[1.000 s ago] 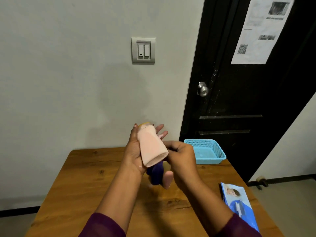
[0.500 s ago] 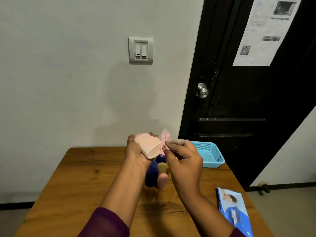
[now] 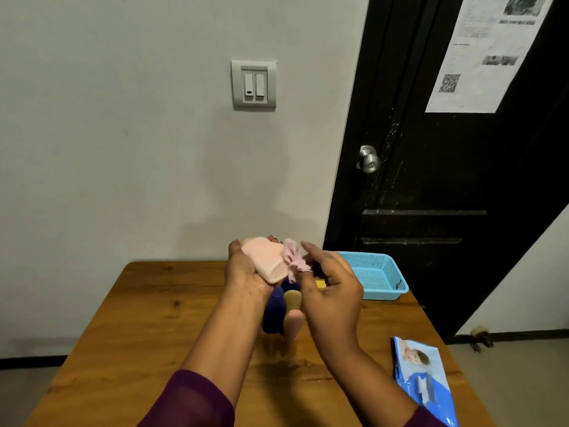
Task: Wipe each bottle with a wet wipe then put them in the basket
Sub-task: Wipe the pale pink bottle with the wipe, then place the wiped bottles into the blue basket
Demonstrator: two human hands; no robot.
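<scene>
Wooden counter (image 3: 154, 318) against a pale wall: above its middle the left grip (image 3: 246, 272) curls round a pink bottle (image 3: 264, 261) lying sideways, and the right grip (image 3: 334, 291) pinches a crumpled wipe (image 3: 294, 261) at the bottle's end. More bottles (image 3: 274, 312) stand just below. A blue basket (image 3: 385, 291) sits at the far right edge, a wipe pack (image 3: 421, 383) by the near right edge; broad wood lies left of the arms
</scene>
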